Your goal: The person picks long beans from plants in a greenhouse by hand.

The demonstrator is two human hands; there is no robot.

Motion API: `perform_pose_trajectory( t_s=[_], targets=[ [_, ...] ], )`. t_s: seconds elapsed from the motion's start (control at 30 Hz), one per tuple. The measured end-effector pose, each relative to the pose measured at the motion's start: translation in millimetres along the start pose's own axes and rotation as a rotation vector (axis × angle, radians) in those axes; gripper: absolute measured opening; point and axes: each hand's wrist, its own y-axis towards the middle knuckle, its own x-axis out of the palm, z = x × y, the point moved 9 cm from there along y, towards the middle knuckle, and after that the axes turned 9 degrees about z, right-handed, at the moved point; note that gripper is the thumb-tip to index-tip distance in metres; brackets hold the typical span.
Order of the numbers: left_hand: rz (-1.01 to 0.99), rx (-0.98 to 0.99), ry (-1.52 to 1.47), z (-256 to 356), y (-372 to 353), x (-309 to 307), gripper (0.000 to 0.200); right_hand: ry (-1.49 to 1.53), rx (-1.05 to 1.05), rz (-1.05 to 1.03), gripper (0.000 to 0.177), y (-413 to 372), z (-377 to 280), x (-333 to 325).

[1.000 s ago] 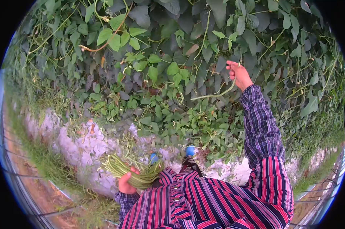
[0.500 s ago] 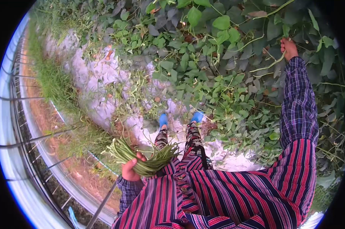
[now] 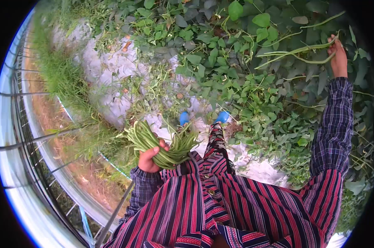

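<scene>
My left hand [image 3: 150,159] is wrapped round a thick bundle of green long beans [image 3: 164,144] in front of my waist. The beans are bent over, with their ends pointing out on both sides of my fist. At the upper right, my right arm is stretched out over the bean plants. The fingers of my right hand [image 3: 338,53] are closed at one end of a few long beans [image 3: 292,53], which stretch out leftward over the leaves. Another long bean [image 3: 325,20] shows just above them among the foliage.
Dense bean vines [image 3: 244,97] cover the middle and right. Pale ground cover [image 3: 106,66] runs along the left, edged by tall grass [image 3: 63,80]. A curved frame with dark bars [image 3: 34,142] lines the far left. My blue shoes [image 3: 222,117] stand by the vines.
My right hand has drawn back a little to the right and now shows more beans stretched out from it. The left hand keeps its bundle. The whole view has shifted slightly.
</scene>
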Motion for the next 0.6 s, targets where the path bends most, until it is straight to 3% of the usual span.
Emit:
perform_pose_trajectory(
  t_s=[0.23,0.37,0.6],
  targets=[
    [0.008,0.031,0.032,14,5,-16,0.041,0.254,-0.037,0.055,0.029,-20,-30,22],
    [-0.016,0.052,0.007,15,1,-25,0.040,0.132,-0.002,-0.040,0.030,-16,-16,28],
    [-0.050,0.007,0.043,16,5,-23,0.043,-0.142,0.047,0.089,0.032,-38,29,20]
  ],
)
